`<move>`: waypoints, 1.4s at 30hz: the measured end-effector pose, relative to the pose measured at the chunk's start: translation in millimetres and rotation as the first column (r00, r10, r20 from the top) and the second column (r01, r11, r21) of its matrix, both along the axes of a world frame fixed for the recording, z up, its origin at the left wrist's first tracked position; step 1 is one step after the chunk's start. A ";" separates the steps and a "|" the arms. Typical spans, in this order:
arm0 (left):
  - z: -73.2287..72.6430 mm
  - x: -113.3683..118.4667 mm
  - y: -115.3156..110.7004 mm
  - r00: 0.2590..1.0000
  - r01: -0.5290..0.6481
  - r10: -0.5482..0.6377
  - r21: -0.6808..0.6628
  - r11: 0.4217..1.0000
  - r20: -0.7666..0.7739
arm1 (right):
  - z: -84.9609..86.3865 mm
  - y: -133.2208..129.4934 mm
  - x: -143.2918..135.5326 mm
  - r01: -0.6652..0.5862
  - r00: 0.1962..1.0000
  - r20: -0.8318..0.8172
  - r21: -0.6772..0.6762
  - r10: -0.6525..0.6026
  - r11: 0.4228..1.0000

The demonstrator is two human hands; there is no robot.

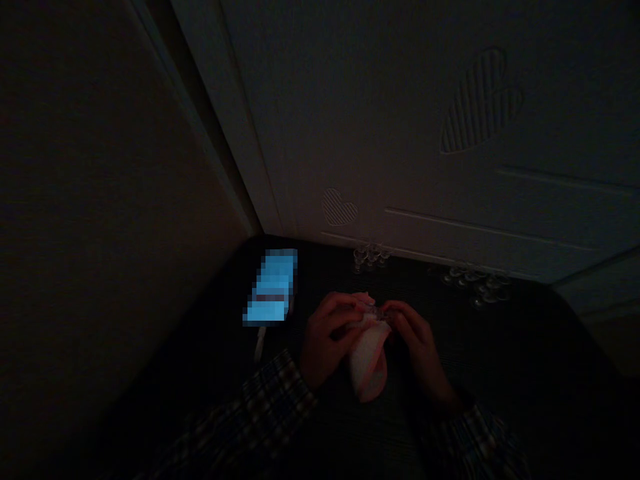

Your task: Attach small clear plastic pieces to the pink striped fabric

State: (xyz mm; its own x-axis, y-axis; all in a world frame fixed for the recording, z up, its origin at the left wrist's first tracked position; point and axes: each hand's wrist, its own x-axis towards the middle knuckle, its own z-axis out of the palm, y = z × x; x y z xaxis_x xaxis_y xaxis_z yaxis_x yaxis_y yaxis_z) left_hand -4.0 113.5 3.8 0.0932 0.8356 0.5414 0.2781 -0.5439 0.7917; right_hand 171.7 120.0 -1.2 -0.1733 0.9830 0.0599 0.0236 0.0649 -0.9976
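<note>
A pink cloth [367, 367] with a paler inner side hangs folded between my two hands, above the dark table. My left hand [327, 337] pinches its upper part, fingers curled inward. At the top of the cloth a small clear glass piece [374, 311] shows between the fingertips; its full shape is hidden by the cloth, fingers and dim light. My right hand [413, 337] is closed at the right end of that piece, thumb and fingers together. The two hands nearly meet.
Small stemmed glasses [371, 256] stand in a cluster by the wall, and several more small glasses [483, 283] are at the right. A lit phone [273, 287] with a white cable [260, 343] lies left. The pale panel [400, 167] with raised hearts bounds the dark table [320, 263].
</note>
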 end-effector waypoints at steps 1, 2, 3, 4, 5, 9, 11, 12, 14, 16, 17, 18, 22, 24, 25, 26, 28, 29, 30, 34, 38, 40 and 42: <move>-0.5 -0.1 -0.1 1.000 0.002 -0.002 0.006 1.000 -0.006 | -0.5 0.2 0.1 0.000 1.000 -0.007 0.000 0.000 1.000; -1.1 -0.3 -0.2 1.000 0.008 -0.008 0.012 1.000 -0.010 | -1.2 0.5 0.4 0.007 1.000 -0.014 -0.001 -0.007 1.000; -1.7 -0.5 -0.4 1.000 0.014 -0.014 0.014 1.000 -0.012 | -2.1 0.8 0.6 0.016 1.000 -0.018 -0.004 -0.016 1.000; -2.2 -0.7 -0.6 1.000 0.019 -0.019 0.009 1.000 -0.012 | -3.0 1.2 0.8 0.023 1.000 -0.017 -0.008 -0.023 1.000; -2.6 -0.8 -0.8 1.000 0.023 -0.023 0.002 1.000 -0.011 | -3.9 1.6 0.9 0.028 1.000 -0.013 -0.012 -0.028 1.000; -2.9 0.4 -0.2 1.000 0.021 -0.020 -0.060 0.998 0.008 | -5.3 1.5 -0.7 0.059 0.998 0.004 -0.005 -0.059 0.998; -3.5 1.3 2.1 0.999 0.023 -0.019 -0.105 0.994 0.038 | -3.9 0.1 -2.6 0.075 0.997 -0.022 -0.021 -0.075 0.997; -4.2 1.6 3.6 0.998 0.018 -0.010 -0.133 0.991 0.056 | -2.8 -1.0 -3.5 0.076 0.996 -0.048 -0.037 -0.078 0.996; -5.9 1.7 6.5 0.996 0.001 0.016 -0.184 0.983 0.088 | 0.0 -3.6 -5.1 0.065 0.991 -0.112 -0.060 -0.072 0.996; -7.5 1.0 8.4 0.993 -0.025 0.048 -0.210 0.977 0.105 | 2.6 -5.8 -5.8 0.047 0.987 -0.150 -0.054 -0.055 0.997; -8.0 0.6 8.9 0.993 -0.032 0.056 -0.209 0.977 0.107 | 3.7 -6.5 -5.9 0.035 0.988 -0.151 -0.046 -0.042 0.998; -8.3 0.4 9.1 0.993 -0.035 0.058 -0.202 0.979 0.106 | 4.5 -6.7 -5.9 0.023 0.989 -0.144 -0.040 -0.028 0.999; -7.5 0.6 8.5 0.996 -0.027 0.043 -0.179 0.983 0.084 | 4.8 -4.3 -5.4 0.024 0.996 -0.088 -0.034 -0.027 0.999; -6.8 1.1 8.2 0.995 -0.034 0.049 -0.169 0.985 0.083 | 3.8 -2.8 -5.2 0.033 0.997 -0.063 -0.029 -0.035 0.999; -6.4 1.2 8.1 0.995 -0.038 0.052 -0.163 0.986 0.082 | 3.2 -2.3 -5.1 0.032 0.998 -0.053 -0.023 -0.033 0.999; -6.1 1.3 8.0 0.995 -0.042 0.055 -0.156 0.987 0.080 | 2.5 -2.0 -5.0 0.029 0.999 -0.043 -0.019 -0.029 0.999; -5.7 1.3 8.0 0.996 -0.046 0.057 -0.146 0.988 0.072 | 1.0 -1.6 -4.8 0.025 0.999 -0.020 -0.011 -0.025 1.000; -5.5 1.2 7.9 0.996 -0.044 0.054 -0.144 0.989 0.065 | 0.2 -1.4 -4.7 0.026 1.000 -0.007 -0.005 -0.026 1.000; -5.5 1.1 7.9 0.997 -0.042 0.051 -0.139 0.989 0.062 | -0.6 -1.2 -4.6 0.030 1.000 0.008 0.002 -0.030 1.000; -5.7 0.8 6.9 0.998 -0.014 0.022 -0.136 0.991 0.057 | -2.3 -1.0 -4.7 0.063 0.992 0.107 0.066 -0.069 0.996; -6.2 0.9 5.5 0.999 0.014 -0.008 -0.123 0.992 0.051 | -0.7 -2.4 -4.9 0.084 0.971 0.213 0.132 -0.112 0.988; -6.2 1.1 4.8 0.998 0.014 -0.007 -0.120 0.993 0.055 | 0.4 -3.0 -4.9 0.100 0.961 0.242 0.141 -0.133 0.985; -5.7 1.4 4.0 0.998 0.016 -0.009 -0.123 0.992 0.055 | 1.2 -3.3 -4.9 0.105 0.954 0.263 0.144 -0.141 0.984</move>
